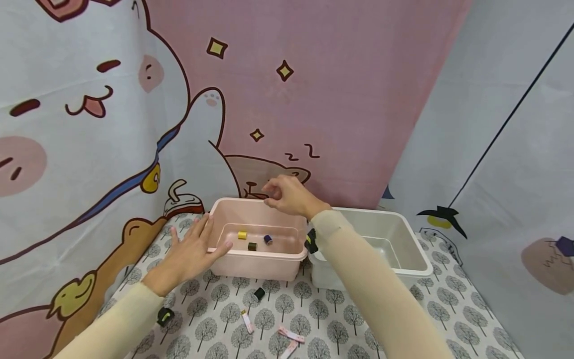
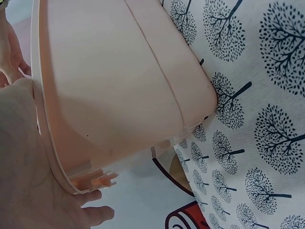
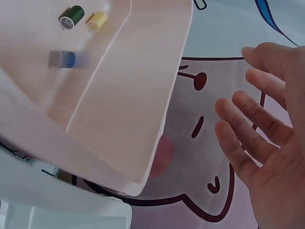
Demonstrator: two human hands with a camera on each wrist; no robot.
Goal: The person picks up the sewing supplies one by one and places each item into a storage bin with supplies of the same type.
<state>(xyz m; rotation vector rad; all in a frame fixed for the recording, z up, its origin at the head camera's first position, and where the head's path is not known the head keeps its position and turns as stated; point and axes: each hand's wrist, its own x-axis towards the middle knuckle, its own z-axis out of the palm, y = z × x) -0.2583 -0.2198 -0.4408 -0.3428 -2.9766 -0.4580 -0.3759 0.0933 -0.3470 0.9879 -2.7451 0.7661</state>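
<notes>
My left hand (image 1: 190, 252) rests at the left end of the pink bin (image 1: 255, 267), fingers spread and touching its rim; the left wrist view shows the palm against that edge. Above the bin's back right side hangs my right hand (image 1: 291, 195), its fingers loosely bent, with nothing between them in the right wrist view. Inside the bin lie a yellow thread spool (image 1: 242, 235), a dark green spool (image 1: 252, 247) and a blue spool (image 1: 268, 240). In the right wrist view the blue spool (image 3: 69, 59) is blurred.
A white bin (image 1: 417, 271) stands right of the pink one, partly behind my right sleeve. On the tree-print cloth (image 1: 336, 331) in front lie a black spool (image 1: 258, 294), a small pink strip (image 1: 247, 321) and more strips (image 1: 291, 334). A printed curtain (image 1: 341, 99) hangs behind.
</notes>
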